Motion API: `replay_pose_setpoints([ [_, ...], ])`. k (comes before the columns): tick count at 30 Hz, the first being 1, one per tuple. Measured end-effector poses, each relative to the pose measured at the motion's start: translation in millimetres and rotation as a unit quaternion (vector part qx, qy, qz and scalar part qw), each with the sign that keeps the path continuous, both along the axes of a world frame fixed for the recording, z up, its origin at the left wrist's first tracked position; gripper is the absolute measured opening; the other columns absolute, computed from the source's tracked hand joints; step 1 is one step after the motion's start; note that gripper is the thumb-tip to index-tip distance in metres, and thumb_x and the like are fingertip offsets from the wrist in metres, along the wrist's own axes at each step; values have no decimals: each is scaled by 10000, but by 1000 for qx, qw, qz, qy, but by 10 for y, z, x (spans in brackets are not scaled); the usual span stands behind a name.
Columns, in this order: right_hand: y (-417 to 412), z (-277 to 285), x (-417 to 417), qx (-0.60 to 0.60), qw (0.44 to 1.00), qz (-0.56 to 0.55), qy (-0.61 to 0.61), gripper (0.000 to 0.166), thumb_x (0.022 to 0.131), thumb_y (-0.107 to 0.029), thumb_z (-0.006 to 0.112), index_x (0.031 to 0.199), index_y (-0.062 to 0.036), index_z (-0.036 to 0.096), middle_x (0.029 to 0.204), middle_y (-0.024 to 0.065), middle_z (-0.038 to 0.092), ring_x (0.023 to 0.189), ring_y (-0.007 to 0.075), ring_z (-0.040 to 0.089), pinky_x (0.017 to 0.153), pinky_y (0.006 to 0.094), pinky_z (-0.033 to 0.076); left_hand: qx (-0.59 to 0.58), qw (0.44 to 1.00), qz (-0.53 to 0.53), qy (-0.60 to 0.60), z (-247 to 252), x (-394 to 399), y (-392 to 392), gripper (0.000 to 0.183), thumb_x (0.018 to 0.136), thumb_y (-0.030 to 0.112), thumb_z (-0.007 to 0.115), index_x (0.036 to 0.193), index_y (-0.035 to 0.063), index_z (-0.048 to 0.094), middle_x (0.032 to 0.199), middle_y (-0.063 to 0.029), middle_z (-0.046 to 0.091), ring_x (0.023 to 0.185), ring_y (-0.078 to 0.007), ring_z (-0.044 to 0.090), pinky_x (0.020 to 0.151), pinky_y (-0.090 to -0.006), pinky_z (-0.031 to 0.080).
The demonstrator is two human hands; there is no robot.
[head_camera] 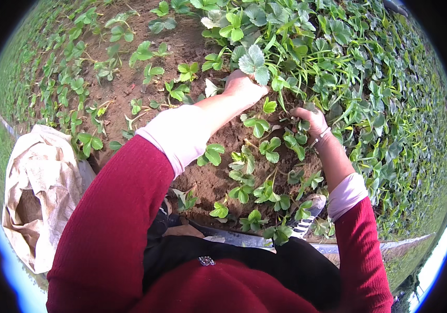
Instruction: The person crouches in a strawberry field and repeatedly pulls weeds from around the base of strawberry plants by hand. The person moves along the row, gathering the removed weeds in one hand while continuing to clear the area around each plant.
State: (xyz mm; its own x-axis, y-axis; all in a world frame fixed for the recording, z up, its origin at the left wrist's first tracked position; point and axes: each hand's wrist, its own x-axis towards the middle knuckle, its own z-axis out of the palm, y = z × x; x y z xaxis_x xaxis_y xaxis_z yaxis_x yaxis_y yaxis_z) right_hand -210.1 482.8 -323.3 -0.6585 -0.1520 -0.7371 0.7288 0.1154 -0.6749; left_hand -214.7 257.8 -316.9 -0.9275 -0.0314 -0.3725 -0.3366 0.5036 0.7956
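Observation:
Strawberry plants (270, 150) grow in brown soil (211, 180) before me. My left hand (243, 89) reaches to the edge of the dense green growth, its fingers curled downward. A strawberry leaf (254, 64) overlaps the back of that hand and its fingertips are hidden, so what it grips cannot be made out. Lower and to the right, my right hand (312, 122) is closed around small strawberry leaves (303, 126), thumb pointing left. Long blades of grass (301, 66) stand among the leaves just above both hands.
A crumpled, pale woven sack (45, 187) stands at the left beside the bed. Dense foliage (368, 101) covers the right side. Scattered young plants (110, 64) spread to the upper left. Plastic sheeting (243, 238) edges the bed near my shoe (305, 219).

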Motion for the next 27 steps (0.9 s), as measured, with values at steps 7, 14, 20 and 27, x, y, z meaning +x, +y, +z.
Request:
replay_pose_setpoints([
  [7,-218,6,136,-40,995,-85,23,191,668,-92,677,823,-54,573,689,29,567,513,131,537,410,247,442,201,958,160,-130,-95,-122,36,184,767,206,688,844,64,600,691,14,537,584,-89,485,487,-238,425],
  [14,-579,-94,46,-19,990,-137,11,190,638,-72,692,808,-47,609,727,27,576,643,140,514,601,283,408,157,967,172,-105,-47,-137,-69,106,785,120,651,840,61,582,654,-3,530,499,-89,463,380,-228,388],
  [20,-874,-220,-12,211,946,-81,233,273,636,-160,719,861,-25,641,790,83,653,697,184,608,685,300,474,129,968,194,-95,-229,-176,-39,274,635,154,748,849,30,630,807,-60,641,701,-162,593,631,-287,484],
  [27,-1038,-344,76,262,896,-93,346,255,661,-171,707,869,-36,650,816,95,664,738,202,632,716,292,478,-139,990,-13,-11,-451,-195,-166,284,724,286,668,918,81,644,848,-71,660,677,-213,609,593,-318,475],
])
